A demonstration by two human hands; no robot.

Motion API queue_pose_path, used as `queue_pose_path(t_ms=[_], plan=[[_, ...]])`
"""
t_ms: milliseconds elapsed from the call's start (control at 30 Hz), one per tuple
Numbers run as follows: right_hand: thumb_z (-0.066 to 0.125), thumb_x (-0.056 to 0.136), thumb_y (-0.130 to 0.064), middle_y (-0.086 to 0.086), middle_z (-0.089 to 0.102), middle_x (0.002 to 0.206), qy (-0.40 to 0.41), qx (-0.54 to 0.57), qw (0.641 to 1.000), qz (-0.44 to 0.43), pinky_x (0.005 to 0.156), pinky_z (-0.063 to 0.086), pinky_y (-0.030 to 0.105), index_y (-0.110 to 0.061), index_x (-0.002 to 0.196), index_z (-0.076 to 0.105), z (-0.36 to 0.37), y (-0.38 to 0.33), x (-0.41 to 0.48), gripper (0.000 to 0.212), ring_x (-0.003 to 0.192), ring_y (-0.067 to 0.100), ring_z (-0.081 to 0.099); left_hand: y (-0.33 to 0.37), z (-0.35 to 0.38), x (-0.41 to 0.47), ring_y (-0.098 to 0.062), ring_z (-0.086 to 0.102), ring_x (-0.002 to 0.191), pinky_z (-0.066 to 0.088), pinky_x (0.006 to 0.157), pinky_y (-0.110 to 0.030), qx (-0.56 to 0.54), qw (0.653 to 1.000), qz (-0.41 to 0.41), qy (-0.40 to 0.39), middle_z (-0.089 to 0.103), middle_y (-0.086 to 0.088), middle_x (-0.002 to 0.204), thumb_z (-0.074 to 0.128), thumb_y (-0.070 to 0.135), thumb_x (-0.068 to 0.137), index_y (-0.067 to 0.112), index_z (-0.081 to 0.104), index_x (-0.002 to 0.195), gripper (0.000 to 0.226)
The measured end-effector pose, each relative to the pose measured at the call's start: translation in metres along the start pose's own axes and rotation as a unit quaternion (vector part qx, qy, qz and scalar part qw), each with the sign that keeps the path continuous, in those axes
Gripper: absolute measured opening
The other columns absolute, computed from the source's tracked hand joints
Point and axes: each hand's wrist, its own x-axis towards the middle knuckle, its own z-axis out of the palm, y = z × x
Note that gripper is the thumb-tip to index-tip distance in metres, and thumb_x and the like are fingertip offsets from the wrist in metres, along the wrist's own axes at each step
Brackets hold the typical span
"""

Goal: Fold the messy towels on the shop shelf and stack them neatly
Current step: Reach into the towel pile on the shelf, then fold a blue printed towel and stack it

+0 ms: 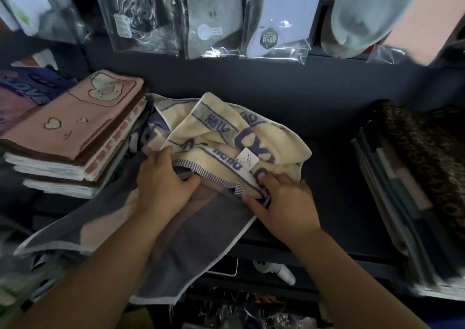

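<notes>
Head view: the shelf's (339,177) crumpled towel (221,137) (tag (245,159) up) is gripped by left hand (163,185) and right hand (286,203).

I could not read the cream towel's (216,127) tag (246,158), its print too small, and the dark stack (427,167) blurred off the right edge.

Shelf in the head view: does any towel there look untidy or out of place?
Yes. The cream towel lies crumpled on the shelf, left hand and right hand gripping its striped edge. The grey towel under it is unfolded and hangs over the front edge. The pink stack looks neat.
</notes>
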Motion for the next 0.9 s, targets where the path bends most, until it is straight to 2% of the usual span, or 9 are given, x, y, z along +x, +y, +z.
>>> queue_pose_path(t_ms=[133,267,333,467,533,600,733,800,900], plan=[[0.063,0.082,-0.061,-0.003,0.066,0.116,0.087,-0.012,0.994,-0.059,0.093,0.047,0.046,-0.026,0.115,0.066,0.005,-0.005,0.004,0.048,0.107,0.025,0.06,-0.011,0.003,-0.001,-0.033,0.062,0.09,0.051,0.077,-0.04,-0.079,0.992,0.074,0.07,0.068,-0.008,0.091,0.07,0.025,0.08,0.009,0.072,0.097,0.024],[0.067,0.085,-0.052,-0.001,0.06,0.131,0.118,0.074,0.979,-0.15,0.097,0.048,0.047,-0.024,0.129,0.063,0.01,-0.024,0.007,0.052,0.12,0.025,0.054,-0.01,-0.002,-0.008,-0.016,0.058,0.087,0.042,0.078,-0.019,-0.139,0.97,0.145,0.136,0.066,-0.004,0.09,0.073,0.011,0.088,0.005,0.073,0.092,0.007],[0.067,0.086,-0.049,0.0,0.06,0.133,0.118,0.102,0.971,-0.178,0.1,0.047,0.047,-0.023,0.133,0.061,0.007,-0.036,0.018,0.054,0.122,0.026,0.053,-0.007,-0.005,-0.009,-0.01,0.058,0.089,0.042,0.084,-0.01,-0.174,0.961,0.179,0.12,0.065,-0.003,0.094,0.07,0.009,0.09,0.004,0.073,0.094,0.007],[0.068,0.088,-0.046,0.004,0.056,0.139,0.015,0.098,0.982,-0.162,0.104,0.045,0.046,-0.024,0.144,0.052,-0.003,-0.063,0.054,0.062,0.125,0.032,0.05,-0.005,-0.008,-0.012,-0.011,0.062,0.091,0.05,0.086,-0.02,-0.193,0.95,0.232,0.082,0.066,-0.002,0.097,0.066,0.009,0.091,0.006,0.075,0.096,0.01],[0.067,0.088,-0.036,0.005,0.062,0.13,-0.031,0.085,0.983,-0.158,0.096,0.05,0.047,-0.025,0.134,0.061,-0.002,-0.068,0.069,0.048,0.118,0.033,0.054,-0.008,-0.007,-0.012,-0.011,0.064,0.09,0.054,0.084,-0.028,-0.195,0.948,0.24,0.072,0.067,-0.002,0.095,0.068,0.011,0.089,0.006,0.075,0.093,0.009],[0.061,0.088,-0.027,0.005,0.068,0.112,-0.021,0.08,0.982,-0.168,0.083,0.054,0.045,-0.021,0.113,0.073,0.0,-0.066,0.079,0.029,0.103,0.031,0.062,-0.011,-0.006,-0.011,-0.014,0.065,0.09,0.055,0.082,-0.035,-0.196,0.949,0.236,0.069,0.068,-0.001,0.093,0.072,0.016,0.086,0.007,0.075,0.088,0.01],[0.046,0.087,-0.034,0.0,0.071,0.087,0.041,0.158,0.973,-0.162,0.067,0.053,0.042,-0.018,0.092,0.072,0.002,-0.055,0.079,0.031,0.081,0.021,0.064,-0.011,-0.006,-0.011,-0.016,0.064,0.092,0.054,0.082,-0.037,-0.228,0.948,0.205,0.078,0.067,-0.001,0.093,0.066,0.022,0.089,0.007,0.072,0.084,0.016],[0.056,0.09,-0.028,0.001,0.071,0.092,0.047,0.172,0.968,-0.179,0.073,0.054,0.043,-0.017,0.098,0.07,0.002,-0.052,0.075,0.02,0.086,0.022,0.063,-0.016,-0.005,-0.009,-0.016,0.064,0.093,0.054,0.083,-0.037,-0.263,0.947,0.169,0.069,0.065,-0.004,0.096,0.062,0.011,0.086,0.011,0.069,0.087,0.007],[0.069,0.087,-0.038,0.005,0.066,0.121,0.033,0.116,0.974,-0.194,0.093,0.051,0.044,-0.022,0.13,0.062,-0.001,-0.064,0.075,0.046,0.11,0.03,0.058,-0.017,-0.008,-0.009,-0.019,0.064,0.1,0.056,0.088,-0.042,-0.354,0.931,0.092,0.007,0.061,-0.007,0.104,0.054,0.003,0.082,0.027,0.056,0.09,0.025]])
